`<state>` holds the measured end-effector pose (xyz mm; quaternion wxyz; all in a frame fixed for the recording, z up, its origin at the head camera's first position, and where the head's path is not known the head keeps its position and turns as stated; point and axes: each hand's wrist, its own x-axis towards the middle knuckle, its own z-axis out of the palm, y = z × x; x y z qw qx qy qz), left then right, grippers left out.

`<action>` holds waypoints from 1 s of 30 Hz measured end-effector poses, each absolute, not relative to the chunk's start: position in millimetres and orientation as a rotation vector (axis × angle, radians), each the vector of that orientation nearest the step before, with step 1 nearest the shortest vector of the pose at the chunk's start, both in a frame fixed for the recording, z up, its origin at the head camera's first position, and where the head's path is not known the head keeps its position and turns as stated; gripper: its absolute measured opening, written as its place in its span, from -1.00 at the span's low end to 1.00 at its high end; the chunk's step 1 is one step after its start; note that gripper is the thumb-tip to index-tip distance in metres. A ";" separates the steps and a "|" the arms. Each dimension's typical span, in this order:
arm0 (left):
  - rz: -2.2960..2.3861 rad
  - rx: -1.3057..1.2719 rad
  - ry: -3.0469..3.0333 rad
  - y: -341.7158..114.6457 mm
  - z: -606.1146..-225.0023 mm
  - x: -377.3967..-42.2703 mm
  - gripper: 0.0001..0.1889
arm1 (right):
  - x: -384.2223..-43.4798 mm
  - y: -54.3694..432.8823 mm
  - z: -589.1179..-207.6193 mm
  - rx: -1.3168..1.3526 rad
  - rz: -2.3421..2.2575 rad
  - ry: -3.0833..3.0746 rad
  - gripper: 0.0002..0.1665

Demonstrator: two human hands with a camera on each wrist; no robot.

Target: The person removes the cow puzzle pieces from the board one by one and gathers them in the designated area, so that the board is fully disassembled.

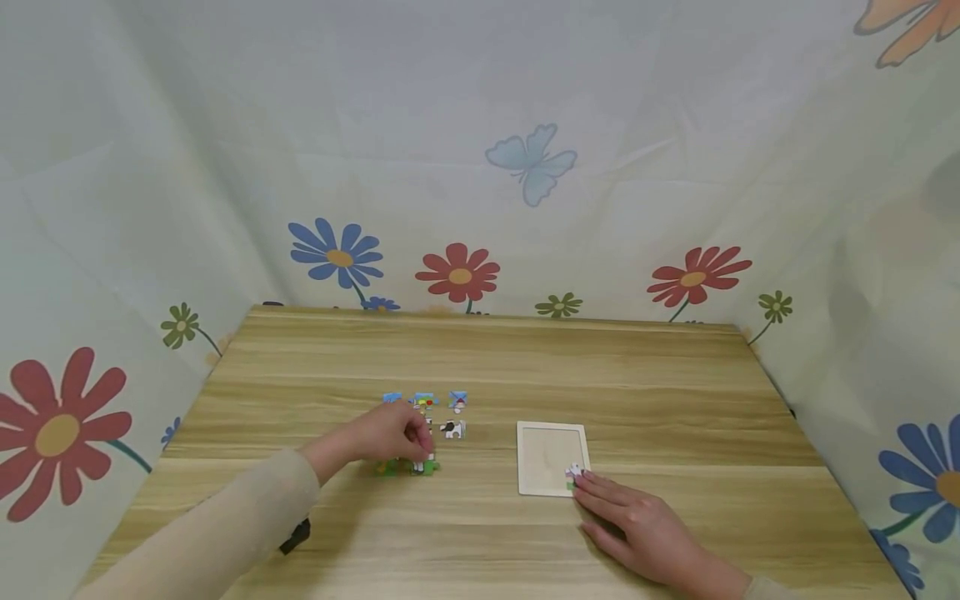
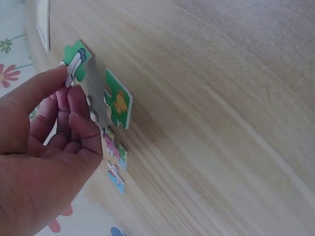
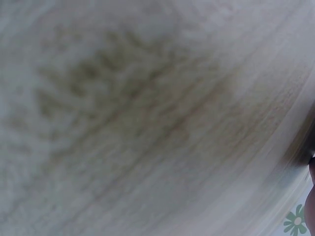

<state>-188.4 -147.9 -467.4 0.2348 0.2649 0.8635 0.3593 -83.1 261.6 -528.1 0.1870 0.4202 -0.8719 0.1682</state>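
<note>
My left hand [image 1: 392,432] is over the group of jigsaw pieces on the left of the table. Between thumb and fingertips it pinches a green jigsaw piece [image 2: 78,61] with a white and blue shape on it, raised off the tabletop in the left wrist view. At the right, a square puzzle tray [image 1: 531,426] with a pale rim lies flat. One white and green piece [image 1: 573,472] sits in its lower right corner. My right hand [image 1: 641,529] touches that corner with extended fingertips. The right wrist view shows mostly blurred wood, with a sliver of finger [image 3: 310,206] at its edge.
Loose pieces lie in rough rows: a black-and-white piece [image 1: 452,429], a blue one [image 1: 458,401] behind it, and a green piece with an orange figure [image 2: 118,101]. A small dark object [image 1: 296,536] shows beside the left forearm. Flowered cloth [image 1: 450,192] surrounds the wooden table [image 1: 637,375].
</note>
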 end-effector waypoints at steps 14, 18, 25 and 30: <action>0.900 0.837 2.504 -149.3 -479.9 -192.0 -0.92 | -83.3 262.9 -531.9 1.156 0.466 -2.471 -0.40; 0.867 0.870 2.558 -151.3 -485.8 -192.5 -0.91 | -83.8 262.6 -531.7 1.160 0.470 -2.459 -0.40; 0.900 0.892 2.558 -156.1 -489.8 -190.7 -0.87 | -82.9 262.7 -530.5 1.163 0.473 -2.465 -0.40; 0.926 0.886 2.527 -157.6 -490.3 -187.4 -0.76 | -82.8 262.3 -529.7 1.163 0.478 -2.452 -0.40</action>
